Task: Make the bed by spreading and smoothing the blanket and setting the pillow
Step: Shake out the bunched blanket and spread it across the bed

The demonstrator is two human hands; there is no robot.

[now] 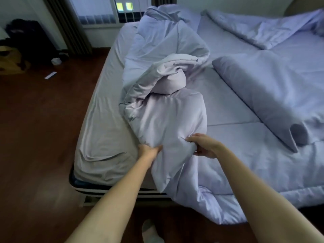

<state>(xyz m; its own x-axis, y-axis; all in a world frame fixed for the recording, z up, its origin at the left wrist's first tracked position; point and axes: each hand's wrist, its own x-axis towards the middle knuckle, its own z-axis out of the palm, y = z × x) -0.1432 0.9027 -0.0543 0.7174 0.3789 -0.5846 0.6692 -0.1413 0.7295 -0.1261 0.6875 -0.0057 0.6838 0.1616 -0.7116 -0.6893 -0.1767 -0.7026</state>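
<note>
Nearest, below the grip, a foot in a pale grey sock (151,231) stands on the dark reddish-brown wooden floor (35,137). Both bare forearms reach forward to a bunched, soft pale lilac quilted blanket (168,120): the left hand (149,151) is closed on a fold at its near left edge, fingers buried in the cloth, and the right hand (203,146) is closed just beside it on a pinched ridge of the same blanket, thumb on top. Beneath the grip the blanket's smooth lower corner hangs over the bed's near edge; to the right of the grip it lies flat, with stitched quilting lines showing. Left of the grip the bed (98,137) shows a wrinkled pale grey fitted sheet over a mattress with a dark side. Beyond the grip the blanket rises in a twisted, puffy heap running away up the bed. Right of and beyond the grip lies a plump rectangular lilac pillow (268,95), lying slantwise on the flat blanket. Farthest, a second crumpled lilac cover (263,28) lies across the bed, and dark ribbed curtains (70,28) hang by a window (105,11).
</note>
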